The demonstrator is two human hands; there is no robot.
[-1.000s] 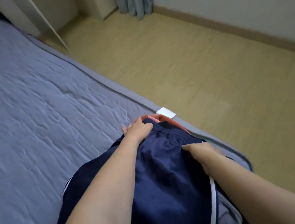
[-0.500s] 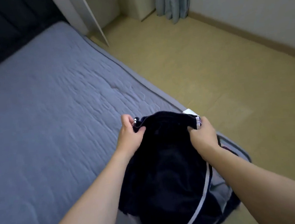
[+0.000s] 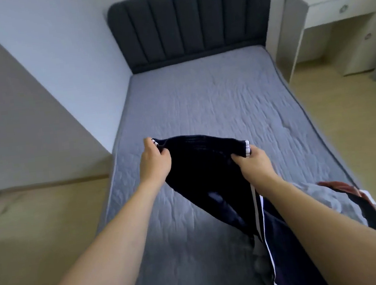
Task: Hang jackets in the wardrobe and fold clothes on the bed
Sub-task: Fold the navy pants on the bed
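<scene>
A person stands at the foot of a grey quilted bed (image 3: 213, 106) with a dark padded headboard (image 3: 192, 22), holding a dark navy knit garment with white-striped trim (image 3: 199, 164) up above the mattress. The left hand (image 3: 155, 163) pinches one corner of the striped hem, and the right hand (image 3: 254, 164) pinches the other; each grip is closed tight on the cloth, with the edge stretched almost taut between them. The rest of the garment hangs down and trails toward a heap of other clothes (image 3: 330, 205), grey, navy and reddish, lying at the bed's near right corner. A white desk (image 3: 341, 12) stands beside the headboard on the right; pale wooden flooring (image 3: 40, 229) runs along both sides.

The step appears to be the spreading of this piece before folding. To do it well, the hands would likely keep the hem level and the corners evenly apart, carry the cloth out over the bare middle of the bed, and lower it flat so the trailing end clears the heap and does not drag it along. Smoothing wrinkles before the first fold should give a neater result.
</scene>
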